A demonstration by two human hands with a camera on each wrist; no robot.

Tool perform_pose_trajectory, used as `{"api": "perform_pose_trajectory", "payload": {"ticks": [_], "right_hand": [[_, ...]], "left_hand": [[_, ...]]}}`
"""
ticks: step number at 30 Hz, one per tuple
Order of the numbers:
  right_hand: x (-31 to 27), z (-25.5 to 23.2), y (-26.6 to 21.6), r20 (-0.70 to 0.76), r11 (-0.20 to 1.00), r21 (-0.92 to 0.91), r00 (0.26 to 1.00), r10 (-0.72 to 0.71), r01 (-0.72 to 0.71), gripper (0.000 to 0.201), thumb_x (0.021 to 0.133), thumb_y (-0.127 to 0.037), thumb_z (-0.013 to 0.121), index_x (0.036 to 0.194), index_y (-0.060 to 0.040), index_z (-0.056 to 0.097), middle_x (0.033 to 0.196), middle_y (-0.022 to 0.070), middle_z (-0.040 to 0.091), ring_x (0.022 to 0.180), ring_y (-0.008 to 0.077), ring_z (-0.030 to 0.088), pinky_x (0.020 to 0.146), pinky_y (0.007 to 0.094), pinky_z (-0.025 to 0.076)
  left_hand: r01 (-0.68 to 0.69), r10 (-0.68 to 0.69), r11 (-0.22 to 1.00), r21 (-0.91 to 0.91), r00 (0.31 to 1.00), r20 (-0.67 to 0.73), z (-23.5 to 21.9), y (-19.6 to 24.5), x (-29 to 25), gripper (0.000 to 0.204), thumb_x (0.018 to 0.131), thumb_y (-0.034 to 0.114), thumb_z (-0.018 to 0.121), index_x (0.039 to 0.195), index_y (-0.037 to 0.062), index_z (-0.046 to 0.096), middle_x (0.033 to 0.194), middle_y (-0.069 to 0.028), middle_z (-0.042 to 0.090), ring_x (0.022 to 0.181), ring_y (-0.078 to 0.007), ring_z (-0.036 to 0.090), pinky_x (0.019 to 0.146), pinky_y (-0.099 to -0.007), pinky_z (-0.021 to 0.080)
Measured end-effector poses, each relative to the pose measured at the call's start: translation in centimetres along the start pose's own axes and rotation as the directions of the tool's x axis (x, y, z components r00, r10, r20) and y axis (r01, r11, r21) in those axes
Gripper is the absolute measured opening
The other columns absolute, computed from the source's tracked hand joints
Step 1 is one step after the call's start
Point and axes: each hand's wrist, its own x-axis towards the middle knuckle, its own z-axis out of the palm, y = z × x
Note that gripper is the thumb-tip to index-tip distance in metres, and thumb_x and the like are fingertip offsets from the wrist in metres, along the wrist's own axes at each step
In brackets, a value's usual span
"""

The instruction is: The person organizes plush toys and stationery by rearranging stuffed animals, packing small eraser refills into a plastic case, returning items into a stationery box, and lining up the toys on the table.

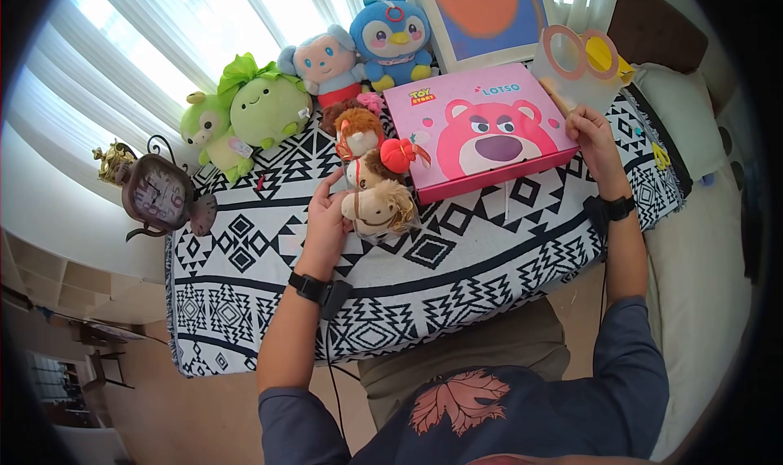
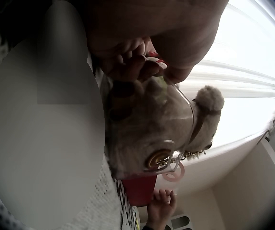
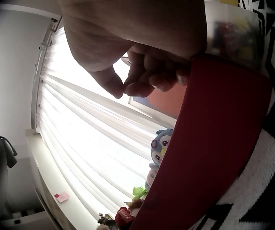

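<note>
My left hand (image 1: 328, 219) grips the near left side of a tan plush horse (image 1: 378, 206) in a clear plastic case (image 2: 142, 160). In the left wrist view its thumb and curled fingers meet at the case's upper edge. Close behind stand brown-maned plush toys (image 1: 359, 130) and a red pumpkin-shaped ornament (image 1: 398, 156). My right hand (image 1: 594, 139) rests at the right corner of a pink Lotso box (image 1: 497, 135). Loosely curled, its fingers (image 3: 140, 88) lie over the box edge, with nothing visible between them and the thumb.
Green plush toys (image 1: 265, 110), a blue-eared plush (image 1: 326, 65) and a penguin plush (image 1: 391, 45) line the back. At the left stands an ornate clock (image 1: 159, 192). A translucent bag with round handles (image 1: 571, 77) stands behind the box. The patterned cloth (image 1: 326, 302) covers the table.
</note>
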Motion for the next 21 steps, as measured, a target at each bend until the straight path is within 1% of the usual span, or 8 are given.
{"api": "perform_pose_trajectory", "payload": {"ticks": [4, 6, 7, 12, 14, 15, 19, 21], "right_hand": [[0.3, -0.5, 0.2, 0.025, 1.0, 0.017, 0.999, 0.022, -0.023, 0.018, 0.106, -0.02, 0.063, 0.094, -0.0069, 0.063, 0.082, -0.0027, 0.055, 0.079, 0.0072, 0.049, 0.076, 0.0228, 0.037], [0.6, -0.3, 0.1, 0.027, 1.0, -0.004, 0.999, 0.031, -0.031, 0.018, 0.105, -0.02, 0.065, 0.092, -0.0072, 0.063, 0.08, -0.0042, 0.054, 0.077, 0.0062, 0.048, 0.074, 0.0223, 0.036], [0.4, 0.0, -0.2, 0.026, 0.999, -0.023, 0.999, 0.04, -0.04, 0.019, 0.105, -0.02, 0.066, 0.091, -0.0074, 0.063, 0.079, -0.0056, 0.053, 0.075, 0.0051, 0.047, 0.072, 0.0218, 0.036], [-0.2, 3.7, -2.2, -0.017, 0.933, -0.341, 0.993, 0.117, -0.115, 0.022, 0.101, -0.02, 0.074, 0.086, -0.0063, 0.064, 0.077, -0.0103, 0.055, 0.069, 0.0011, 0.046, 0.063, 0.0203, 0.034], [-0.2, 6.0, -3.6, 0.204, 0.827, -0.562, 0.969, 0.139, -0.001, 0.024, 0.1, -0.022, 0.076, 0.088, -0.0033, 0.067, 0.079, -0.0081, 0.06, 0.073, 0.0019, 0.051, 0.066, 0.0215, 0.039], [-0.2, 7.6, -4.3, 0.274, 0.821, -0.568, 0.954, 0.121, 0.059, 0.024, 0.099, -0.022, 0.077, 0.088, -0.0017, 0.07, 0.08, -0.006, 0.062, 0.075, 0.003, 0.053, 0.069, 0.0229, 0.044], [1.2, 13.5, -5.8, 0.378, 0.833, -0.528, 0.924, 0.053, 0.168, 0.025, 0.1, -0.026, 0.076, 0.093, -0.0014, 0.074, 0.083, -0.0006, 0.068, 0.077, 0.0077, 0.059, 0.073, 0.0262, 0.049], [2.6, 16.7, -6.1, 0.522, 0.811, -0.546, 0.842, 0.135, 0.209, 0.022, 0.103, -0.022, 0.072, 0.104, -0.0002, 0.072, 0.09, 0.0, 0.069, 0.085, 0.0092, 0.063, 0.081, 0.0288, 0.053]], "left_hand": [[-0.006, 0.007, 0.999, 0.042, 1.0, -0.026, 0.2, 0.4, 0.0, 0.061, 0.102, 0.013, 0.07, 0.155, -0.0036, 0.046, 0.089, 0.001, 0.072, 0.063, -0.0023, 0.06, 0.052, -0.0202, 0.044], [0.051, -0.021, 0.98, 0.194, 0.988, -0.154, 0.7, 0.8, -0.3, 0.053, 0.102, 0.017, 0.07, 0.147, -0.0071, 0.057, 0.1, -0.0062, 0.077, 0.074, -0.0089, 0.071, 0.061, -0.022, 0.055], [0.007, 0.023, 0.963, 0.271, 0.994, -0.108, 0.4, 1.1, -0.3, 0.046, 0.101, 0.021, 0.07, 0.135, -0.0096, 0.067, 0.11, -0.0116, 0.077, 0.082, -0.0141, 0.075, 0.068, -0.0251, 0.06], [0.045, 0.003, 0.831, 0.554, 0.996, -0.086, -0.1, 1.8, -1.1, 0.04, 0.103, 0.03, 0.068, 0.106, -0.0091, 0.079, 0.083, -0.0104, 0.077, 0.072, -0.0154, 0.073, 0.063, -0.0303, 0.055], [-0.092, 0.156, 0.527, 0.845, 0.988, 0.011, 0.0, 2.6, -1.1, 0.042, 0.106, 0.03, 0.065, 0.103, -0.0101, 0.079, 0.076, -0.0152, 0.076, 0.071, -0.0182, 0.073, 0.065, -0.035, 0.055], [-0.122, 0.205, 0.502, 0.856, 0.978, 0.019, 0.4, 2.9, -1.5, 0.046, 0.108, 0.031, 0.062, 0.096, -0.011, 0.077, 0.072, -0.0195, 0.074, 0.07, -0.0211, 0.073, 0.066, -0.0384, 0.055], [-0.061, 0.116, 0.568, 0.821, 0.993, -0.007, -0.3, 3.9, -1.5, 0.027, 0.103, 0.016, 0.067, 0.099, -0.0095, 0.076, 0.08, -0.0173, 0.077, 0.077, -0.021, 0.075, 0.069, -0.0367, 0.057], [-0.062, 0.112, 0.708, 0.703, 0.993, -0.026, -1.6, 3.0, -1.1, 0.014, 0.092, -0.005, 0.069, 0.106, -0.0055, 0.071, 0.093, -0.0129, 0.077, 0.087, -0.0193, 0.075, 0.074, -0.0347, 0.059]]}}
